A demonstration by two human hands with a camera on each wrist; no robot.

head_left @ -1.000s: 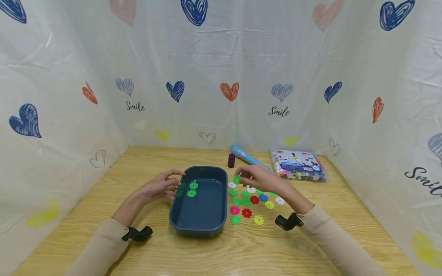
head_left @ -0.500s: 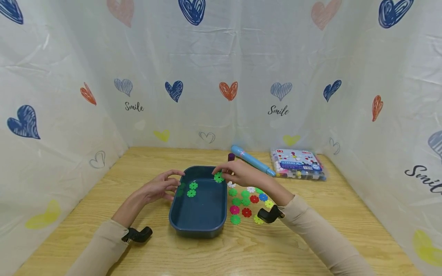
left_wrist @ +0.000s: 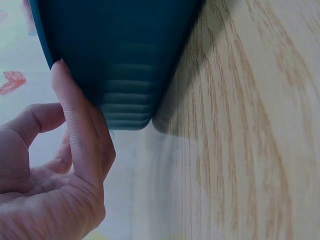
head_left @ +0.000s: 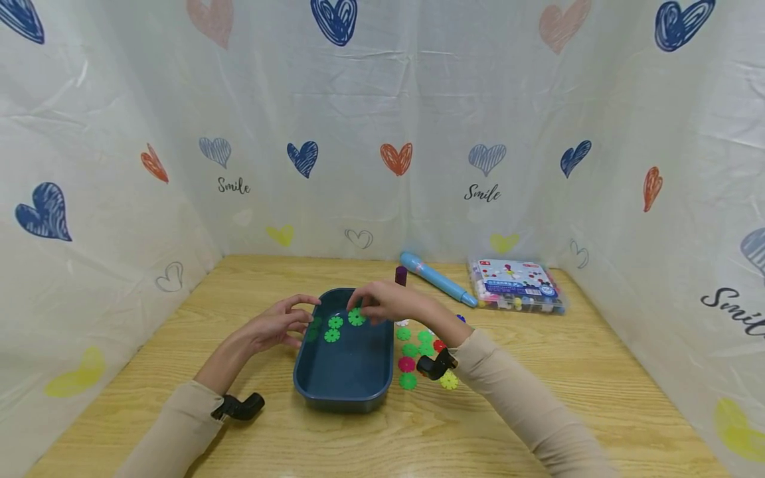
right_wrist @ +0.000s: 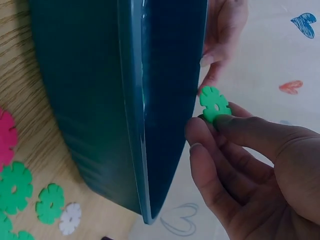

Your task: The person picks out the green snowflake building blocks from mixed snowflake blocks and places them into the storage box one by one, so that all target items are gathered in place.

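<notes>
My right hand (head_left: 391, 301) pinches a green notched plastic disc (head_left: 356, 317) between thumb and fingers, over the far half of a dark blue tray (head_left: 346, 392). In the right wrist view the disc (right_wrist: 213, 103) stands up from the fingertips, level with the tray rim (right_wrist: 134, 110). Two green discs (head_left: 333, 329) lie inside the tray on its left side. My left hand (head_left: 276, 324) rests its fairly straight fingers on the tray's left edge; in the left wrist view a fingertip (left_wrist: 60, 67) touches the rim.
Several green, red, pink, yellow and white discs (head_left: 407, 364) lie on the table right of the tray, partly hidden by my right arm. Behind them are a dark purple cylinder (head_left: 401, 275), a light blue stick-like object (head_left: 436, 279) and a clear box of coloured pieces (head_left: 516, 287).
My right hand has carried the green disc leftward from above the loose discs, across the tray's right rim, to over the tray. The left hand and tray have stayed put.
</notes>
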